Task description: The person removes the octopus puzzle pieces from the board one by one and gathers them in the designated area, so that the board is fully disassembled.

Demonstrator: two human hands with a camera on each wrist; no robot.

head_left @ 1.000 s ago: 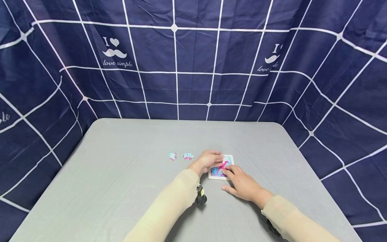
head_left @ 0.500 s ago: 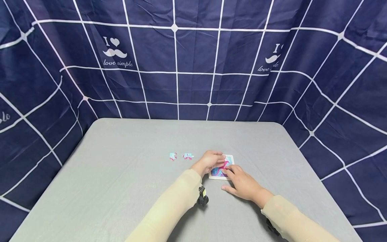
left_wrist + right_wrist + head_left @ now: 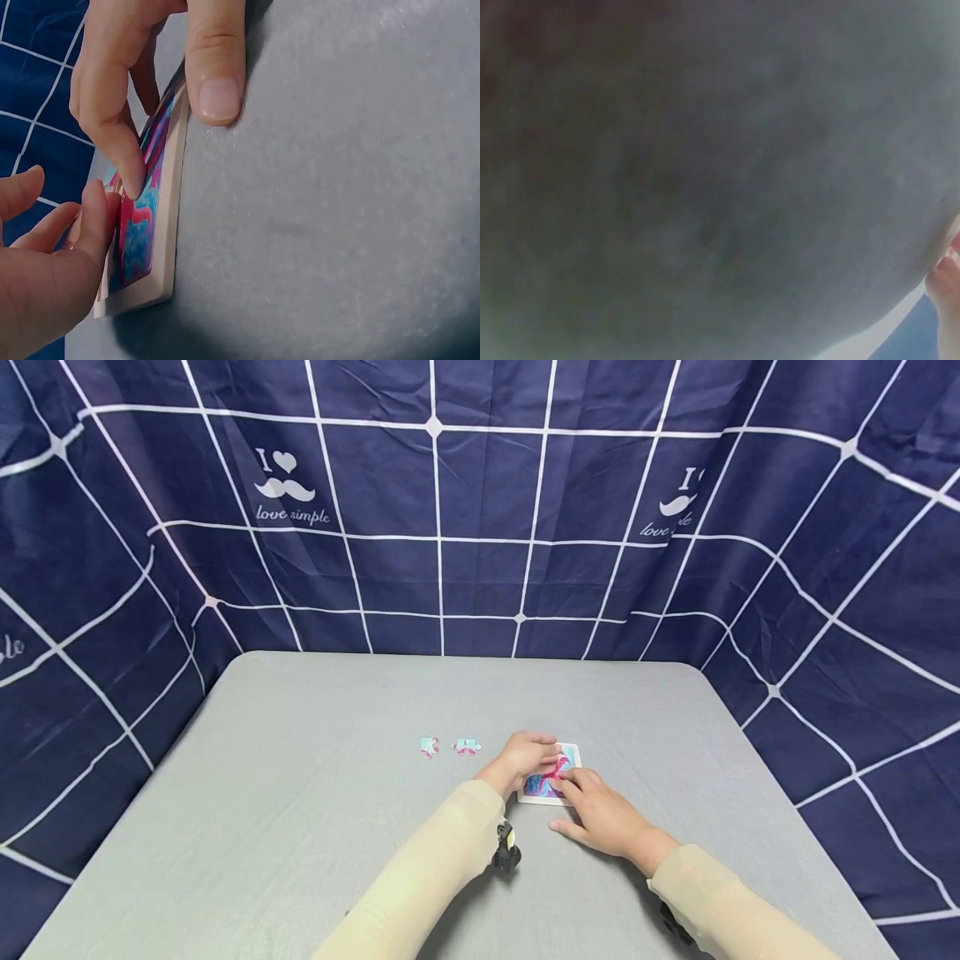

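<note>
A small framed puzzle (image 3: pixel 573 760) with a pink, blue and purple picture lies flat on the table. My left hand (image 3: pixel 521 760) reaches over its left side, fingertips on or just above the picture; the left wrist view has this hand (image 3: pixel 45 289) at lower left, fingers slightly bent. My right hand (image 3: pixel 611 818) comes from the right, its index finger (image 3: pixel 131 176) touching the picture close to the left fingertips. The right thumb (image 3: pixel 217 97) lies outside the frame, over the grey surface. Any piece under the fingers is hidden. Fingers (image 3: pixel 949 300) show at the right wrist view's edge.
Two loose puzzle pieces, one (image 3: pixel 429 747) farther left and another (image 3: pixel 467 747) nearer the left hand, lie on the grey table (image 3: pixel 300 735). A dark blue curtain (image 3: pixel 480 510) with white lines stands behind the table and at both sides.
My left hand and forearm have shifted very slightly right over the puzzle. The right hand and the two loose pieces have stayed where they were.
</note>
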